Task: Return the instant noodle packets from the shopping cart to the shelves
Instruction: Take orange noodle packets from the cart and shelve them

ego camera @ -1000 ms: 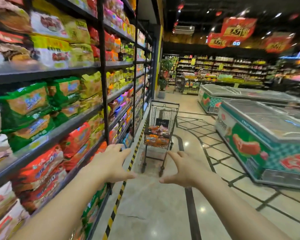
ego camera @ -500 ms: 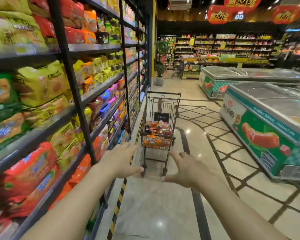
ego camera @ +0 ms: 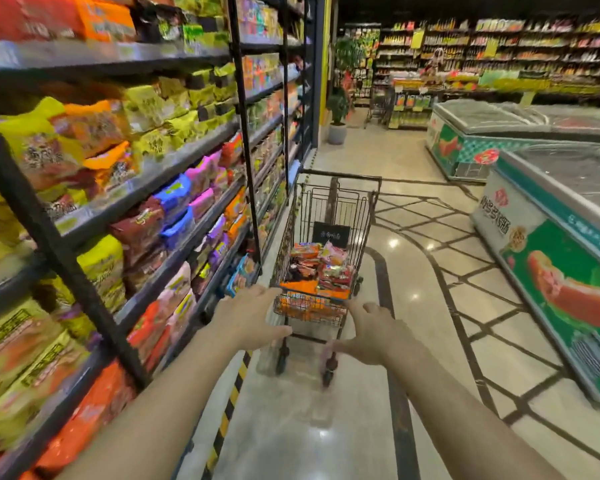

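Left hand (ego camera: 248, 318), right hand (ego camera: 373, 329) released; shopping cart (ego camera: 329, 237) long axis along aisle.

Aisle floor (ego camera: 430, 306): open tile between shelving and freezers, wide enough to pass.
Left side: noodle shelves (ego camera: 146, 188), packed to the front edges, black uprights between bays.
Ahead: shopping cart (ego camera: 329, 237) close beside the shelves, basket open on top, noodle packets (ego camera: 321, 268) piled low inside.
Right side: chest freezers (ego camera: 551, 237), lids closed.
Far end: potted plant (ego camera: 338, 112) by the pillar.

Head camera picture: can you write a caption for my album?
Both open hands reach toward a noodle-filled shopping cart.
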`<state>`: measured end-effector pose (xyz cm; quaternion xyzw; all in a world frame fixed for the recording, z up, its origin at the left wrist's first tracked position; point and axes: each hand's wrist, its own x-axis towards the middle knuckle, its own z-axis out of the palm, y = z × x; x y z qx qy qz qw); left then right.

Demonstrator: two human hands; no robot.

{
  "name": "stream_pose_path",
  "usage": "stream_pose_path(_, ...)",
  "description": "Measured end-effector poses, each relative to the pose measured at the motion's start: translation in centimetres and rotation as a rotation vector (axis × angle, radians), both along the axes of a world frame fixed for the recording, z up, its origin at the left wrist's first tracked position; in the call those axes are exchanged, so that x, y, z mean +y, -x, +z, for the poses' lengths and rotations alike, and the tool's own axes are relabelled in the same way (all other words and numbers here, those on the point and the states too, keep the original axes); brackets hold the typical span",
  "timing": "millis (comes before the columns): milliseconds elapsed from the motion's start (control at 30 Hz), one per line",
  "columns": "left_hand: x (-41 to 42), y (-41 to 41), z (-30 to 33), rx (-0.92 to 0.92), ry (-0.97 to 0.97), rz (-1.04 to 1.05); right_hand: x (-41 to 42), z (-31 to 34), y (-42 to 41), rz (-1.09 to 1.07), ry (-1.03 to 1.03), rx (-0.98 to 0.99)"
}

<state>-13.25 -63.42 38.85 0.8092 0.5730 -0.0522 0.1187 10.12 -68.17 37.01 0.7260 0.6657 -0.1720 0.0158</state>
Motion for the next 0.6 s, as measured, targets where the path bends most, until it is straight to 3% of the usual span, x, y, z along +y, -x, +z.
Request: stream_pose_path(600,41.4,-5.8,-14.7,-0.052,0.165,-0.019,38.4,-14.5,-5.5,-0.312,0.158,0.150)
